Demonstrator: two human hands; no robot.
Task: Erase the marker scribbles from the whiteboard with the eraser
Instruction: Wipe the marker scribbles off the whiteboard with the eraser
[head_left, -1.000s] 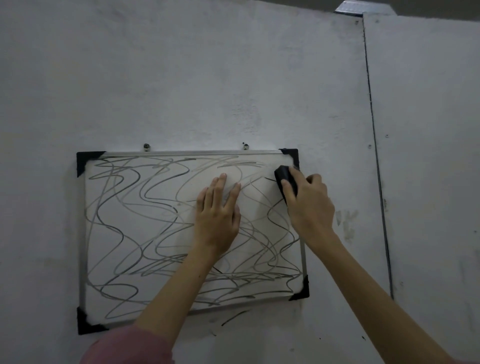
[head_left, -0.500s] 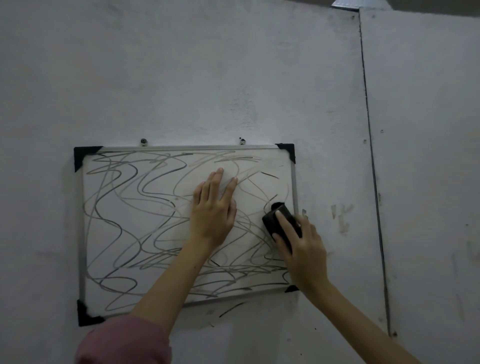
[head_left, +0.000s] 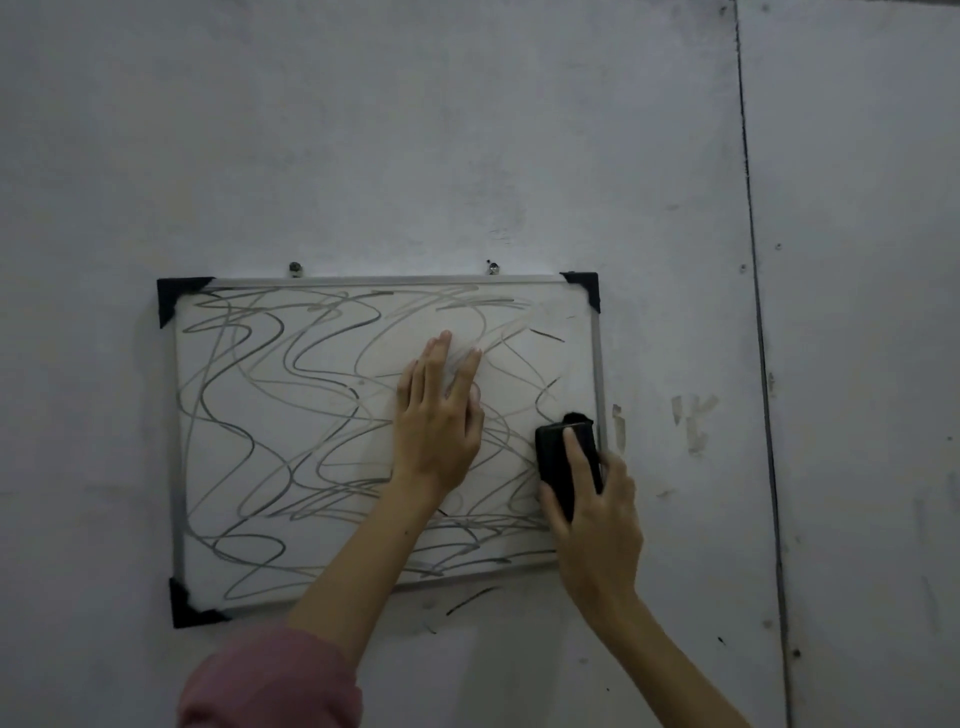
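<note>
A small whiteboard with black corner caps hangs on the grey wall, covered in dark wavy marker scribbles. A strip along its upper right edge looks fainter. My right hand presses a black eraser flat against the board's right edge, about two thirds of the way down. My left hand lies flat on the board's middle, fingers pointing up and slightly apart, holding nothing.
Two screws above the top edge carry the board. A vertical seam runs down the wall to the right. Smudges mark the wall beside the board, and a stray marker stroke lies below it.
My right hand slid the eraser down the board's right edge from the top right corner to the lower right part. The left hand stayed flat on the middle.
</note>
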